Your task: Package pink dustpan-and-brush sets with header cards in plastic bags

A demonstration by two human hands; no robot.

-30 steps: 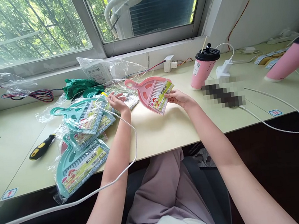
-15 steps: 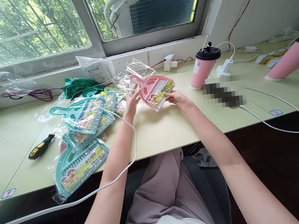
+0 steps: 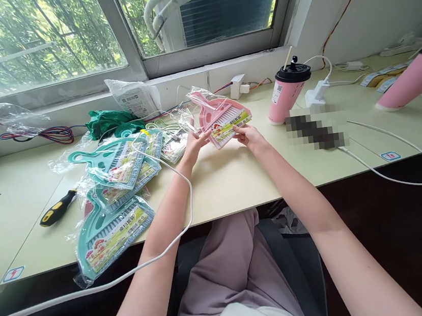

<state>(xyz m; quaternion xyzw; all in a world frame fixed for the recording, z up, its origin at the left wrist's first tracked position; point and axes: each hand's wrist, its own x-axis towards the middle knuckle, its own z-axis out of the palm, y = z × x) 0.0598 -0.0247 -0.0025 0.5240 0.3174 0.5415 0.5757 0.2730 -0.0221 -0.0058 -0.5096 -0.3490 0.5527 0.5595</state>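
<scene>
A pink dustpan-and-brush set (image 3: pixel 216 110) with a yellow printed label is held above the table, its handle end pointing toward the window. Clear plastic film covers the handle. My left hand (image 3: pixel 196 147) is closed on its left side, along with some of the film. On the lower right edge, by the label, my right hand (image 3: pixel 249 136) pinches it between thumb and fingers. Left of my left forearm lies a pile of teal dustpan-and-brush sets (image 3: pixel 112 234) in clear bags. A white cable (image 3: pixel 190 201) crosses over that forearm.
A yellow-and-black screwdriver (image 3: pixel 56 210) lies left of the pile. Behind are green crumpled plastic (image 3: pixel 112 123) and coiled wires (image 3: pixel 45 136). To the right stand a pink cup (image 3: pixel 285 97) with a straw, a white charger (image 3: pixel 317 94) and a second pink cup (image 3: pixel 412 84).
Both hands have shifted the pink set slightly right and turned it a little. Its clear film now lies over the handle. The teal pile has stayed put.
</scene>
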